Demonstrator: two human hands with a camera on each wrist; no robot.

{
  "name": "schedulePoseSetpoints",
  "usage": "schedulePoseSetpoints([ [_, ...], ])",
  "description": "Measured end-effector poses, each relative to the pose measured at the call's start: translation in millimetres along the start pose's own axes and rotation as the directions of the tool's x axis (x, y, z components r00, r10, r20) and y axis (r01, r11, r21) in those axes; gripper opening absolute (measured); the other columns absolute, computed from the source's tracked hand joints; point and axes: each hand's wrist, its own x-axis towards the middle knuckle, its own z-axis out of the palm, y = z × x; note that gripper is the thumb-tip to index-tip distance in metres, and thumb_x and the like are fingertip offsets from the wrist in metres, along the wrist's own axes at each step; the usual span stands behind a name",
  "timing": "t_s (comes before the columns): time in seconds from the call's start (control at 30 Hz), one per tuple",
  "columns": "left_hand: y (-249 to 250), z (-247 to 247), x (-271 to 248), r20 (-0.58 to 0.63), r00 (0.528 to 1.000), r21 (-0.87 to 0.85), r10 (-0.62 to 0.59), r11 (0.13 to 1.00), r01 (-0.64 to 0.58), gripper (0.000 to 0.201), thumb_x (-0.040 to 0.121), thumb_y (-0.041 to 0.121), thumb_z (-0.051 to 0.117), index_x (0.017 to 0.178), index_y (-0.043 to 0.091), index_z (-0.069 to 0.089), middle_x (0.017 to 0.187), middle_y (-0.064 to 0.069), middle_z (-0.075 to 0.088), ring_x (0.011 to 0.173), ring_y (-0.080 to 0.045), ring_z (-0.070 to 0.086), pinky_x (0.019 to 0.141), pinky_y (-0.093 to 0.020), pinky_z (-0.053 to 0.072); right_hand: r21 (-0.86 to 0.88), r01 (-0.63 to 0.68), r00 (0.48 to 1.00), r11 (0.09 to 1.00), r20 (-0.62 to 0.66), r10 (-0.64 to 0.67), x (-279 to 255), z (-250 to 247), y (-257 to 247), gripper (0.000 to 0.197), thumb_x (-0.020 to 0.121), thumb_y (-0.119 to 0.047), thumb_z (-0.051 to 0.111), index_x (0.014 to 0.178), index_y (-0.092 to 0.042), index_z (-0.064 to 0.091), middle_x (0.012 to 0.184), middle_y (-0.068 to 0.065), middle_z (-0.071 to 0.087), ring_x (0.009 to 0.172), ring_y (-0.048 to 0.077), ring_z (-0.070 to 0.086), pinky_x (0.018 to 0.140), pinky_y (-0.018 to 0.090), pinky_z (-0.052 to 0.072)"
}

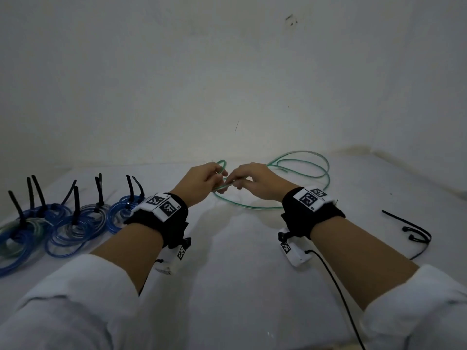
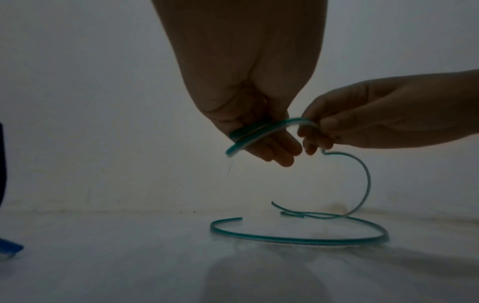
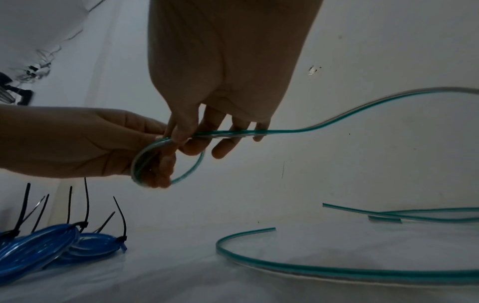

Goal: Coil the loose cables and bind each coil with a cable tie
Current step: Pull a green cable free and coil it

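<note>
A loose green cable (image 1: 303, 170) lies in wide loops on the white table (image 1: 240, 248), beyond my hands. My left hand (image 1: 202, 181) holds a small first loop of that green cable (image 3: 145, 162) around its curled fingers (image 2: 269, 147). Just to its right, my right hand (image 1: 252, 183) pinches the same green cable (image 2: 303, 121) and its fingers (image 3: 220, 143) lie along the strand (image 3: 298, 130) that runs off to the right. Both hands hover above the table. Loose black cable ties (image 1: 409, 231) lie at the right.
Several blue and clear coils (image 1: 58, 223), each bound with an upright black tie (image 1: 75, 205), lie at the left, also the blue coils (image 3: 51, 246) in the right wrist view. A white wall (image 1: 227, 72) rises behind the table. A black wire (image 1: 338, 294) hangs from my right wrist.
</note>
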Motion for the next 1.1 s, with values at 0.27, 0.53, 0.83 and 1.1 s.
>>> schedulePoseSetpoints([
  [0.27, 8.5, -3.1, -2.8, 0.044, 0.995, -0.070, -0.088, 0.993, 0.090, 0.029, 0.099, 0.015, 0.038, 0.079, 0.013, 0.059, 0.054, 0.001, 0.057, 0.041, -0.009, 0.052, 0.047, -0.017, 0.045, 0.218, -0.060, 0.974, 0.974, -0.200, 0.105, -1.2, -1.3, -1.0, 0.006, 0.088, -0.017, 0.061, 0.086, -0.015, 0.056, 0.080, 0.013, 0.061, 0.067, 0.015, 0.048, 0.062, 0.022, 0.038],
  [0.53, 16.6, -7.7, -5.3, 0.127, 0.983, -0.286, -0.131, 0.944, 0.163, 0.032, 0.100, 0.012, 0.032, 0.084, 0.007, 0.059, 0.057, -0.003, 0.037, 0.044, -0.009, 0.050, 0.053, -0.020, 0.042, 0.284, -0.056, 0.951, 0.957, -0.278, 0.138, 3.0, -1.2, 1.4, 0.007, 0.091, -0.004, 0.054, 0.095, -0.003, 0.059, 0.083, 0.002, 0.056, 0.070, 0.004, 0.048, 0.069, 0.016, 0.040],
  [0.83, 15.1, -9.4, -5.4, 0.032, 0.986, -0.285, -0.165, 0.944, 0.167, 0.038, 0.099, 0.026, 0.041, 0.066, 0.010, 0.051, 0.044, 0.006, 0.033, 0.039, -0.010, 0.029, 0.040, -0.017, 0.028, 0.258, -0.094, 0.951, 0.962, -0.262, 0.163, -3.2, 1.5, 6.5, 0.010, 0.094, -0.012, 0.050, 0.095, -0.006, 0.058, 0.077, 0.001, 0.058, 0.066, 0.003, 0.050, 0.065, 0.017, 0.042],
  [1.1, 16.1, -15.5, -4.1, -0.048, 0.978, -0.527, -0.202, 0.837, 0.147, 0.028, 0.099, 0.014, 0.031, 0.077, 0.015, 0.048, 0.050, 0.008, 0.050, 0.043, -0.009, 0.035, 0.047, -0.018, 0.028, 0.240, -0.183, 0.935, 0.953, -0.256, 0.244, -7.4, 2.0, 17.4, 0.018, 0.092, 0.001, 0.042, 0.100, -0.005, 0.057, 0.090, 0.006, 0.060, 0.076, 0.018, 0.060, 0.064, 0.008, 0.041],
])
